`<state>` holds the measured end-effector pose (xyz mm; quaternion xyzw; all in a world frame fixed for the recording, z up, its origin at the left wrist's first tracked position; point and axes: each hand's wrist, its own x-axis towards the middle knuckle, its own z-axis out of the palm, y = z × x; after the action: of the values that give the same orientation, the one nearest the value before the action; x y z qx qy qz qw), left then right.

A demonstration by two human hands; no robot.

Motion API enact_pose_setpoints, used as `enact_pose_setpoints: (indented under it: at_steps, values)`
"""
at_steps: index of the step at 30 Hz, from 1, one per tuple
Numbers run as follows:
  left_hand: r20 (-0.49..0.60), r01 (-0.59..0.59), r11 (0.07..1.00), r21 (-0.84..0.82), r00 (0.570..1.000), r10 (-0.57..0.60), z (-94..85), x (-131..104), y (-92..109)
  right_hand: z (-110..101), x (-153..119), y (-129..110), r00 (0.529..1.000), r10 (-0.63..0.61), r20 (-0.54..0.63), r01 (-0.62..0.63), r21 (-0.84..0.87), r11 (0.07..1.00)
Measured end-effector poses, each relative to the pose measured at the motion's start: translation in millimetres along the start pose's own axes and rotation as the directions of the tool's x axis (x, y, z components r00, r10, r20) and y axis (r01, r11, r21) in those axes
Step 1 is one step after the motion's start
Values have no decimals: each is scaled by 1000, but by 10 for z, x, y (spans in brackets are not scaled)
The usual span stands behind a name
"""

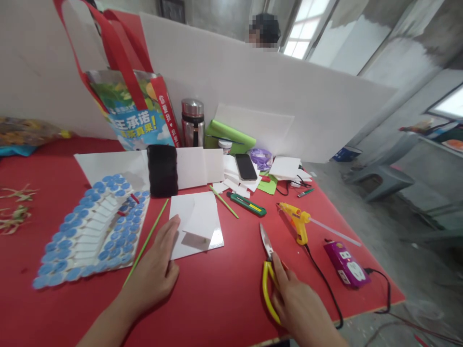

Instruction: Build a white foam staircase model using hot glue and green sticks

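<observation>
My left hand rests at the left edge of a white board, its fingertips on or beside it. A curved white piece stands up from that board. Under my left wrist passes a thin green stick. On the right, my right hand is on yellow-handled scissors, whose blades point away from me and look closed. Between the hands and farther back lies a green utility knife. A yellow glue gun with a glue stick sits right of the scissors.
Blue discs cover a white panel on the left. Behind are a black object, a steel flask, a bag and a phone. A purple power socket with cords lies right. A person's head shows beyond the partition.
</observation>
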<state>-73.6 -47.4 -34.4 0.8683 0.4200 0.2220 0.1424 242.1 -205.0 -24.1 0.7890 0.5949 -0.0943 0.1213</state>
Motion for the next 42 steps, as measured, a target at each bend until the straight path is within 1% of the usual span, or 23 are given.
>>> enact_pose_setpoints:
  at_steps: [1, 3, 6, 8, 9, 12, 13, 14, 16, 18, 22, 25, 27, 30, 32, 34, 36, 39, 42]
  values:
    - [3, -1, 1000, 3, 1000, 1, 2, 7, -1, 19, -1, 32, 999, 41, -13, -41, 6, 999]
    - [3, -1, 1000, 11, 1000, 1, 7, 23, -1, -28, 86, 66, 995, 94, -30, -93, 23, 995]
    - [-13, -3, 1000, 12, 1000, 3, 13, 34, -1, -206, 327, 108, 994, 87, -62, -84, 63, 995]
    - [-23, 2, 1000, 6, 1000, -2, 13, 28, -2, -280, 424, 163, 996, 24, -84, -16, 97, 995]
    - [-26, 7, 1000, 6, 1000, -6, 13, 23, -2, -283, 428, 198, 996, -27, -83, 36, 108, 993]
    - [-17, 6, 1000, 10, 1000, -6, 12, 11, -2, -175, 290, 303, 978, -203, -53, 208, 119, 971]
    - [-14, 2, 1000, 9, 1000, -2, 12, 10, -2, -126, 224, 328, 971, -236, -47, 240, 123, 963]
    - [-14, -1, 1000, 8, 1000, 1, 12, 12, -2, -89, 167, 342, 969, -244, -46, 248, 125, 961]
    - [-14, -5, 1000, 5, 1000, 5, 12, 21, -3, -74, 122, 337, 980, -191, -51, 196, 121, 973]
    - [-15, -7, 1000, 3, 1000, 7, 12, 31, -6, -155, 200, 295, 992, -113, -60, 118, 96, 988]
    - [-17, -7, 1000, 2, 1000, 7, 7, 37, -6, -476, 603, 152, 996, -45, -71, 48, 32, 998]
    - [-17, 1, 1000, 0, 1000, -1, 5, 33, 4, -651, 887, 29, 994, -52, -92, 55, 26, 998]
    - [-22, 0, 1000, -1, 1000, 0, 9, 32, 7, -689, 998, -39, 993, -60, -104, 64, 34, 997]
    - [-27, 1, 1000, -7, 1000, -1, 19, 31, 4, -685, 1074, -79, 988, -69, -139, 79, 63, 995]
    - [-25, 0, 1000, -8, 1000, 0, 23, 30, -2, -693, 1127, -62, 989, -23, -148, 31, 55, 998]
    - [-23, -4, 1000, 0, 1000, 4, 24, 29, -8, -732, 1228, -29, 992, 49, -116, -48, 18, 999]
    - [-23, -8, 1000, 9, 1000, 8, 20, 29, -12, -795, 1384, -3, 994, 89, -65, -90, -20, 996]
    - [-31, -11, 1000, 14, 999, 12, 14, 34, -13, -890, 1639, -6, 997, 73, -25, -74, -41, 996]
    - [-31, -11, 1000, 15, 999, 11, 9, 38, -13, -941, 1772, -38, 998, 55, 6, -55, -67, 996]
